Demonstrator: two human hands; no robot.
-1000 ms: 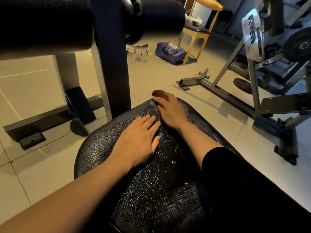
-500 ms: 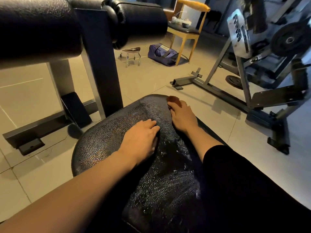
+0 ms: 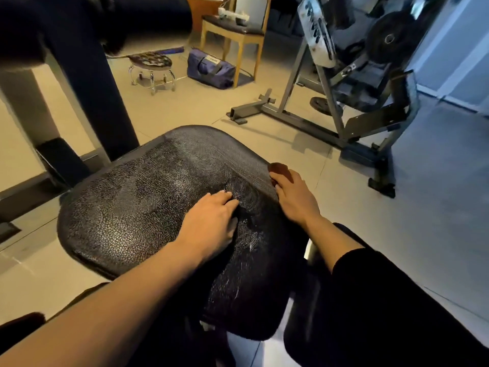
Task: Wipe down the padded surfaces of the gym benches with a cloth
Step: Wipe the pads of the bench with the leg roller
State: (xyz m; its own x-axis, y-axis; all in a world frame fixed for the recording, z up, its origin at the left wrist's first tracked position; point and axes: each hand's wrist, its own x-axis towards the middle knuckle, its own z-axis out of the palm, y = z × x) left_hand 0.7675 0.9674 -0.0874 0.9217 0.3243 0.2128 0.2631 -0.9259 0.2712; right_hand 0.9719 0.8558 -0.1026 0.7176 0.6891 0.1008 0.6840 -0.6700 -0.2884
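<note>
A black padded seat (image 3: 127,207) with a cracked, glossy cover fills the middle of the view. My left hand (image 3: 211,223) rests palm down on its centre, fingers slightly bent and holding nothing. At the pad's right edge my right hand (image 3: 296,200) curls its fingers over a small brown cloth (image 3: 279,168). Only a bit of the cloth shows past the fingertips. Streaks from wiping mark the pad between the two hands.
A black roller pad and its dark steel post (image 3: 90,83) stand close at the upper left. A grey weight machine frame (image 3: 312,123) sits on the tiled floor to the right. Further back are a small stool (image 3: 152,64), a blue bag (image 3: 210,68) and a wooden chair (image 3: 235,30).
My right hand has slid the cloth from the pad's far middle across to its right edge. My left hand has stayed on the pad. The view has shifted to the left.
</note>
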